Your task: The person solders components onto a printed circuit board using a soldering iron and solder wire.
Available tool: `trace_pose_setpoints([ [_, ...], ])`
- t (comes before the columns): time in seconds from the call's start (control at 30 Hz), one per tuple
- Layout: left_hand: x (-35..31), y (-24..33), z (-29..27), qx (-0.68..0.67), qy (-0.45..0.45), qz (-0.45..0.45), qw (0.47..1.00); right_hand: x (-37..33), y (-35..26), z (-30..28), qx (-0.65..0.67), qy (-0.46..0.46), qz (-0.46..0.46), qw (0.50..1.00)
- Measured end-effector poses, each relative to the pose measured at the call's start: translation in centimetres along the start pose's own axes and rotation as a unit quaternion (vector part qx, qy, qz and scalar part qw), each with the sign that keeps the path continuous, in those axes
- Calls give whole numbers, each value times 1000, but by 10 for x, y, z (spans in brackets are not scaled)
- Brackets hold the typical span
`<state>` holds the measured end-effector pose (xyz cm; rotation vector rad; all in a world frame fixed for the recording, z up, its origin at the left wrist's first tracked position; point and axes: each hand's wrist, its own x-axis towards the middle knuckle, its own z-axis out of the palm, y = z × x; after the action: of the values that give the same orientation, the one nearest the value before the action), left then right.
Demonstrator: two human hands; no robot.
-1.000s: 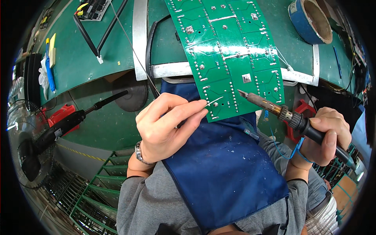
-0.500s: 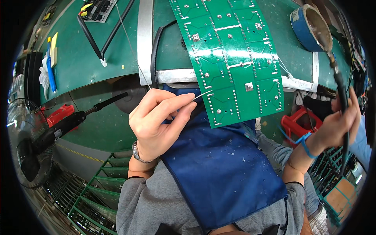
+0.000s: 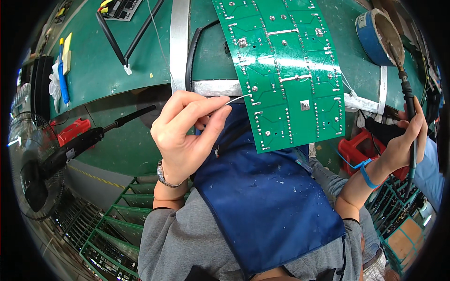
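My left hand (image 3: 190, 129) is closed, with thumb and forefinger pinching a thin silvery solder wire (image 3: 238, 98). The wire's end reaches the left edge of a large green circuit board (image 3: 290, 93), solder side up, which overhangs the front of the bench. My right hand (image 3: 408, 138) is wrapped round the dark handle of a soldering iron (image 3: 411, 112) on the right, well apart from the board. Its metal tip points into a round blue pot (image 3: 370, 40); whether the tip touches anything inside is hard to tell.
A metal frame rail (image 3: 218, 88) runs along the green bench (image 3: 126, 61). Black cables (image 3: 112, 44) and a blue pen-like tool (image 3: 63, 84) lie to the left. A fan (image 3: 42, 164) stands at the far left, and a red stool (image 3: 356, 150) is below the board's right side.
The soldering iron's tip has gone from the pot's near rim into its opening. The solder wire's end has shifted up along the board's left edge. The view has moved slightly.
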<state>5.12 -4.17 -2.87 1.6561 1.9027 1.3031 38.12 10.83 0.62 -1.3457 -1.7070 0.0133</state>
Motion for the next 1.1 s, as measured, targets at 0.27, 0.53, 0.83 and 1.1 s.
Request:
trace_pose_setpoints([
  [0.27, 1, 1, 1, 1, -13, -1, 1000, -10, -6, -4, 60, 17, 14, 998],
  [0.53, 1, 0, 0, 16, 17, -22, 1000, -10, -5, 0, 85, 23, 32, 996],
  [0.83, 17, -8, -8, 57, 43, -19, 997, -3, 14, -1, 145, 99, 91, 980],
  [1.1, 40, -6, -6, 76, 31, -9, 997, -2, 24, 5, 146, 109, 122, 976],
])
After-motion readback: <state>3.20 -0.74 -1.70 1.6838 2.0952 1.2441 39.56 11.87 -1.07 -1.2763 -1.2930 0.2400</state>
